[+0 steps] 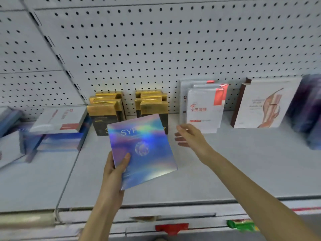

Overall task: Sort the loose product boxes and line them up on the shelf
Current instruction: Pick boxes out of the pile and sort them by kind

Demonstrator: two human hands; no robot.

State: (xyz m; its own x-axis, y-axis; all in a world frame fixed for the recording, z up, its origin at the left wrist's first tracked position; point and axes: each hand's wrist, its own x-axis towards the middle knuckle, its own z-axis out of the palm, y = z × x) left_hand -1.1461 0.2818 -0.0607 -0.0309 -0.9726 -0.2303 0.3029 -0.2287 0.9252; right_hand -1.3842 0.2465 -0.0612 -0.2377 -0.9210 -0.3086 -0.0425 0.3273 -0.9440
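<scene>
My left hand (pixel 116 168) grips the lower left corner of a flat holographic box (pixel 144 148), thumb on its front, holding it tilted above the grey shelf (pixel 225 164). My right hand (pixel 188 136) hovers to the right of that box with relaxed fingers, holding nothing. Behind the box stand two rows of gold-and-black boxes (pixel 106 110). White boxes with red corners (pixel 205 108) stand upright right of them. Further right stands a white box with a red swirl (pixel 264 105).
A loose pile of boxes lies at the left: a white-and-red one (pixel 59 119) on blue ones (pixel 60 141). Dark blue boxes (pixel 309 108) stand at the far right. A pegboard wall (pixel 156 40) backs the shelf. Price-tag holders (pixel 172 228) line the front rail.
</scene>
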